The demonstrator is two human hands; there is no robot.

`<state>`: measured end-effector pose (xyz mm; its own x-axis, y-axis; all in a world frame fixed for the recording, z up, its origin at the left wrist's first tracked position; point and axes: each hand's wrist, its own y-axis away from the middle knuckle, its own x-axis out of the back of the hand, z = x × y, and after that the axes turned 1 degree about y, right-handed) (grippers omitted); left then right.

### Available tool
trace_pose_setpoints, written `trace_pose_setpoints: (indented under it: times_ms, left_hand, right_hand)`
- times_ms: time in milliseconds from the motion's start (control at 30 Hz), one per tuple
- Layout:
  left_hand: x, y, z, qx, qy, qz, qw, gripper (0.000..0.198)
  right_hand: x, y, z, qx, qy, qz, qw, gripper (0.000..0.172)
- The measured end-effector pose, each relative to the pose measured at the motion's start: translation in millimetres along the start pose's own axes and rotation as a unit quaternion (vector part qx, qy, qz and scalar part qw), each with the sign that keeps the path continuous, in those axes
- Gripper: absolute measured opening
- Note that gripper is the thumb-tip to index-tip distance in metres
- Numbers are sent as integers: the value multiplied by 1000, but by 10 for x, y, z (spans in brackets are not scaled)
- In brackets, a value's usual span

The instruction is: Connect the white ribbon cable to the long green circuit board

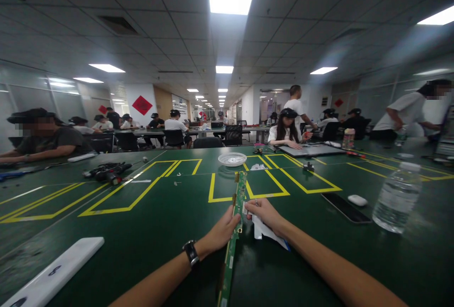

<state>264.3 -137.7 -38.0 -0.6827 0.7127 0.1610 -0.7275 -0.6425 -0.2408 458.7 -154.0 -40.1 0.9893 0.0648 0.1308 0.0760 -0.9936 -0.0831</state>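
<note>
A long, narrow green circuit board (242, 186) runs up the middle of the view, small components along its face. My left hand (224, 228), with a black watch on the wrist, is closed around the board's left edge near its middle. My right hand (264, 212) is at the board's right edge, its thumb and forefinger pinched together. From under those fingers hangs a white piece of paper or cloth (264, 230) with a blue edge. My fingertips partly hide what is pinched and whether it touches the board.
Yellow tape outlines (248, 198) mark the green table (149, 236). Beyond the board stands a clear ribbed dish (232, 159). A water bottle (397, 198), phone (344, 207) and white case (357, 200) are right; a white panel (58, 271) lies left. Across sits a person (288, 132).
</note>
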Motion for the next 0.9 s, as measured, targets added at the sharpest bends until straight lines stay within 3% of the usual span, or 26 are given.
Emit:
trace_pose_setpoints:
  times_ms: [400, 733, 900]
  left_hand:
    - [-47, -14, -34, 37, 24, 32, 999, 51]
    - [21, -14, -34, -13, -33, -30, 999, 51]
    - [13, -25, 10, -18, -83, -38, 996, 53]
  right_hand:
    - [-69, 6, -15, 9, 23, 49, 998, 34]
    - [-31, 29, -69, -17, 13, -4, 1000, 34]
    - [-55, 29, -26, 8, 25, 14, 1000, 34]
